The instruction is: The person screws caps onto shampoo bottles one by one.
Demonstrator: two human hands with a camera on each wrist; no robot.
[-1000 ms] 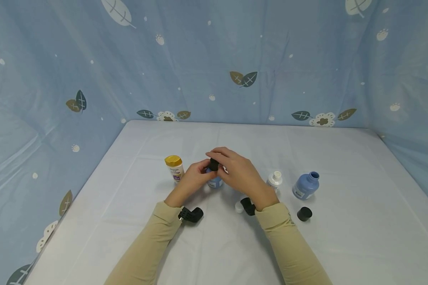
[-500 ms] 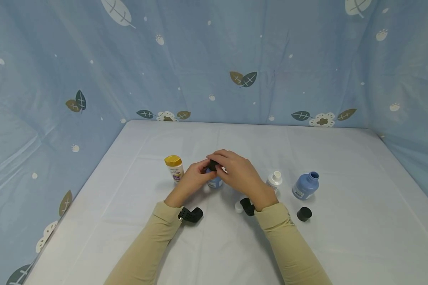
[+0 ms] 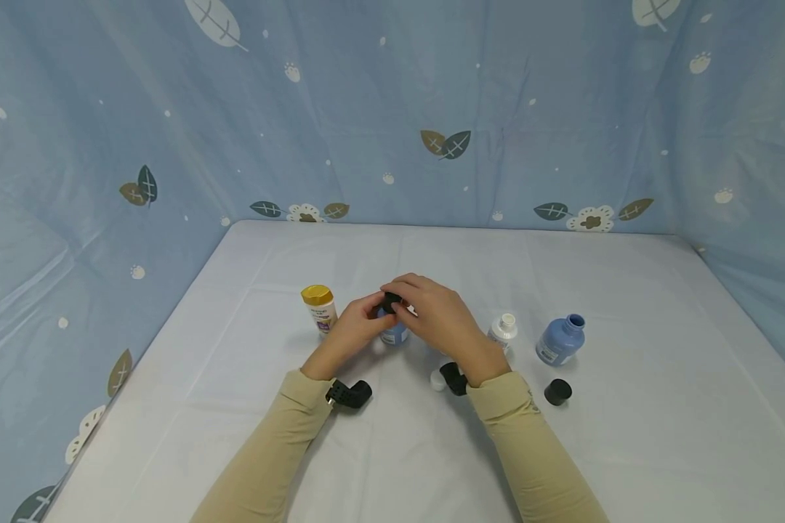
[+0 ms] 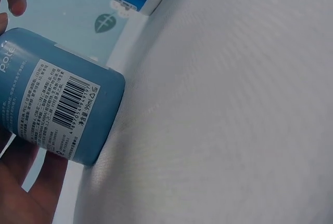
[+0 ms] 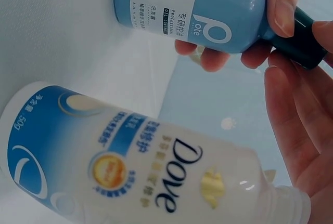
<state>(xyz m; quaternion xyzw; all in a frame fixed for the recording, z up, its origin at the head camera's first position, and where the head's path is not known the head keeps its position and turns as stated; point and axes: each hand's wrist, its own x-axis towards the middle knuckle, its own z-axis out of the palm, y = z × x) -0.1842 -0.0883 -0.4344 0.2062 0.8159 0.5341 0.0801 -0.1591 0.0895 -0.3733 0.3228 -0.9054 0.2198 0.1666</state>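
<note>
I'm curling left hand [image 3: 352, 325] round blue bottle [image 4: 31, 89], standing on table [image 3: 661, 407]; pinching black cap [image 5: 304, 43] with right hand [image 3: 441, 314], probably twisting, direction unclear. Next move likely needing bottle steady, pinch firm.

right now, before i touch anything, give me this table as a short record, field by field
left grip: holding the central blue bottle
right grip: pinching a black cap at that bottle's neck
cap fully seated: cannot tell
left of hands: yellow-topped bottle, upright
right of hands: white bottle, then uncapped blue bottle
loose on table: second black cap; white cap, partly hidden behind the right wrist camera
</note>
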